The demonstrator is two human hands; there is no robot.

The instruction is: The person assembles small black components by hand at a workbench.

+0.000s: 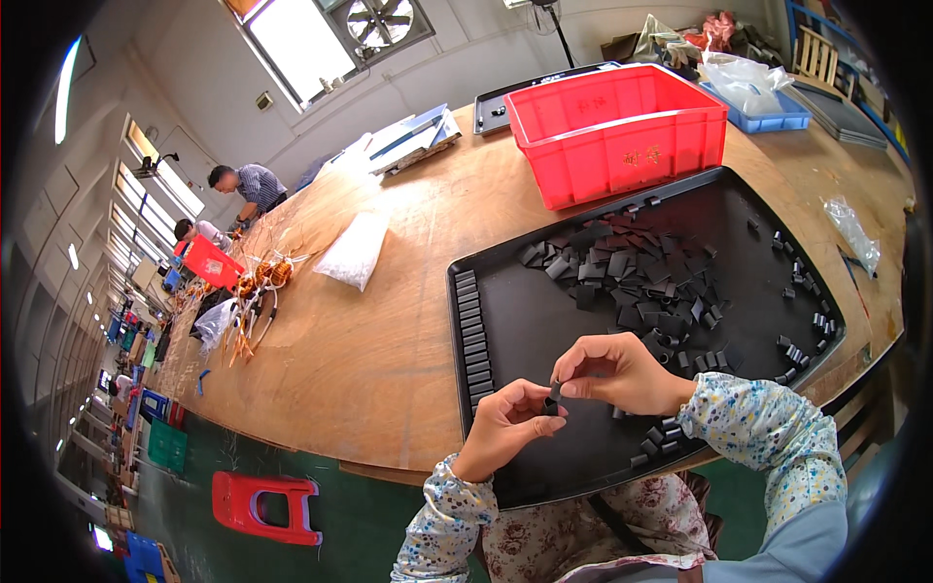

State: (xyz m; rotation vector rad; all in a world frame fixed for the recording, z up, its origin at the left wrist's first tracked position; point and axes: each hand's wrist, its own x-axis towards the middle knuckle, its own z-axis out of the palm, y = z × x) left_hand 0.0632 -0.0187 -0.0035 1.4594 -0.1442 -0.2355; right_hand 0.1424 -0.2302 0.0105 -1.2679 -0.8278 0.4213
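Observation:
Over the near part of a black tray [637,189], my two hands meet. My left hand [507,426] pinches a small black curled piece [551,406] between thumb and fingertips. My right hand [622,374] is closed on the upper end of what its fingers bring against that piece; whether this is one piece or two I cannot tell. A loose heap of black flat and curled pieces [632,267] lies beyond my hands. Along the tray's left edge stands a neat column of black pieces [470,330]. Small black tubes [797,350] lie in groups at the right side and near my right wrist.
A red plastic bin [622,146] stands behind the tray, with a blue tray holding a clear bag [748,87] to its right. On the wooden table [389,321] lie a white bag [355,251] and copper coils [262,277]. Two people work farther left. A red stool [238,505] is on the floor.

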